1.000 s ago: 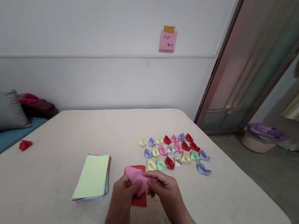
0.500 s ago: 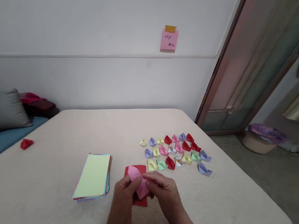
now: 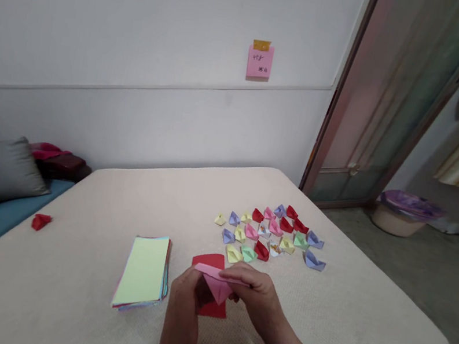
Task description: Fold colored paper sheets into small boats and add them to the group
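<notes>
Over cream cloth [image 3: 79,252] by a white wall [image 3: 106,16], left hand [image 3: 185,297] and right hand [image 3: 256,289] pinch folded pink paper [image 3: 220,290].

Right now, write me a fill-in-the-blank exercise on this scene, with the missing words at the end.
1. The left hand and right hand hold a folded paper coloured ____.
2. The flat sheet on the bed below it is coloured ____.
3. The paper stack lies to the ____ of both hands.
4. The bag lining the tub is coloured ____.

Missing words: pink; red; left; purple.
</notes>
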Demonstrator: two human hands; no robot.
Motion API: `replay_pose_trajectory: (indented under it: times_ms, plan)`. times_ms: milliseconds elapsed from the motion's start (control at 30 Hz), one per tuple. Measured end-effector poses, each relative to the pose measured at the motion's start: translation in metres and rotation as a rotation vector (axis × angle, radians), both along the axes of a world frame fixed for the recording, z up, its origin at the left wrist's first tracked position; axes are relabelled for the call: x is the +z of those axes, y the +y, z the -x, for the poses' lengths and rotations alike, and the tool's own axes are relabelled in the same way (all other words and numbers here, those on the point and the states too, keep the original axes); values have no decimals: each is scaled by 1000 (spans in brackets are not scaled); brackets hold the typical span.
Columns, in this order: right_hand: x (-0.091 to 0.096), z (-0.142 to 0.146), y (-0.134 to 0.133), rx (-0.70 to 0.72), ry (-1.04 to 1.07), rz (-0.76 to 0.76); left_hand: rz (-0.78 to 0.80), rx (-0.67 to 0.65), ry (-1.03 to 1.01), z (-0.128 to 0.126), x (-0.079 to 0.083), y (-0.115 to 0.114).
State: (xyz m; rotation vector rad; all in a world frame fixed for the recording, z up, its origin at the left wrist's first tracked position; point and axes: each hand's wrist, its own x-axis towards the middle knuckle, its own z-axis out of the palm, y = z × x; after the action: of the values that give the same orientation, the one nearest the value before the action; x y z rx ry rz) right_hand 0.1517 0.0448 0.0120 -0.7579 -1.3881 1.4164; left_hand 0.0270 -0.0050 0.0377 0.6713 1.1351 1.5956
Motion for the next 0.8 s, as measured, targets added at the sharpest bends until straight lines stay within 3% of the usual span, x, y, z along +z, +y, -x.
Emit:
replay_pose_trajectory:
  times_ms: [100, 233, 400, 600, 700, 800]
  plan:
    - [-2, -2, 1, -4, -5, -69, -8, -33, -112, 0, -9, 4]
    - [-7, -1, 2, -26, -25, -142, 81, 28, -278, -3, -14, 6]
    - [-8, -1, 2, -9, -91, -191, 61, -94, -109, -5, -23, 4]
    - [12, -12, 1, 102, -41, -81, 36, -64, -80, -1, -22, 5]
    - [18, -16, 2, 47, 10, 33, 46, -80, 14, 2, -15, 4]
    - [15, -14, 5, -26, -116, 65, 53, -86, 108, 3, -12, 5]
